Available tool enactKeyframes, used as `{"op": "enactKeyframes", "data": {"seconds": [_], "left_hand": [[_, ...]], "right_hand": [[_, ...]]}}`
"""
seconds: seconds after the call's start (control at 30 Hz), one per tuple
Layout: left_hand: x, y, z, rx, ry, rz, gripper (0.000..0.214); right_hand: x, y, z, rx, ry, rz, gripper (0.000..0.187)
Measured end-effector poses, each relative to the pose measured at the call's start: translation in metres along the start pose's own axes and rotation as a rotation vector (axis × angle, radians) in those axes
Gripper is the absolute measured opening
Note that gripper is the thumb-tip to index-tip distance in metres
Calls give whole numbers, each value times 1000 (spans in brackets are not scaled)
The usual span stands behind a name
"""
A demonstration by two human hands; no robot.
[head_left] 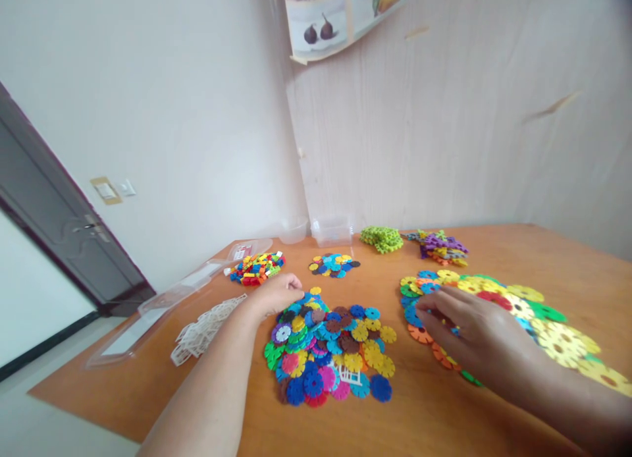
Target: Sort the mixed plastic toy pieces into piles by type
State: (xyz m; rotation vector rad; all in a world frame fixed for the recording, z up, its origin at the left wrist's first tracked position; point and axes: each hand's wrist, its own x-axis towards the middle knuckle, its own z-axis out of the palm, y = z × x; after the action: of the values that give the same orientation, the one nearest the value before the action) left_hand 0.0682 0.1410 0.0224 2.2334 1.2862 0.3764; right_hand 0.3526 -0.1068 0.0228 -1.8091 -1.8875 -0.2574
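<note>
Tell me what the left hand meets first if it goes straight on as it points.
Likely the small pile of blue and yellow discs beyond the left hand; depth is unclear, so it could slide past.

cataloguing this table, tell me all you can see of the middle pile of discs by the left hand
The pile of discs is a loose, overlapping heap of flat notched rounds, plastic by the look: blue, yellow, green, brown, pink. It lies on the wooden table. The left hand touches its far edge.
</note>
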Motion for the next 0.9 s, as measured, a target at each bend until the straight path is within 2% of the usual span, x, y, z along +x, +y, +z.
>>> {"op": "enactKeyframes", "data": {"seconds": [0.13, 0.23, 0.43, 0.57, 0.67, 0.77, 0.9], "left_hand": [[1, -1, 2, -5, -68, 18, 32], [0, 3, 5, -54, -119, 50, 31], [-7, 19, 8, -95, -154, 126, 28], [-12, 28, 7, 11, -157, 219, 27], [-13, 30, 6, 92, -183, 301, 27], [-13, 29, 6, 107, -216, 315, 27], [-11, 27, 8, 100, -188, 336, 23]], "right_hand": [[-10, -21, 7, 73, -86, -124, 26], [-12, -27, 11, 115, -145, -164, 26], [-12, -29, 14, 139, -158, -178, 26], [-13, -30, 14, 142, -177, -158, 26], [-13, -30, 14, 148, -199, -158, 27], [-13, -31, 14, 153, -197, -156, 27], [-12, -31, 15, 160, -194, -157, 27]]}}
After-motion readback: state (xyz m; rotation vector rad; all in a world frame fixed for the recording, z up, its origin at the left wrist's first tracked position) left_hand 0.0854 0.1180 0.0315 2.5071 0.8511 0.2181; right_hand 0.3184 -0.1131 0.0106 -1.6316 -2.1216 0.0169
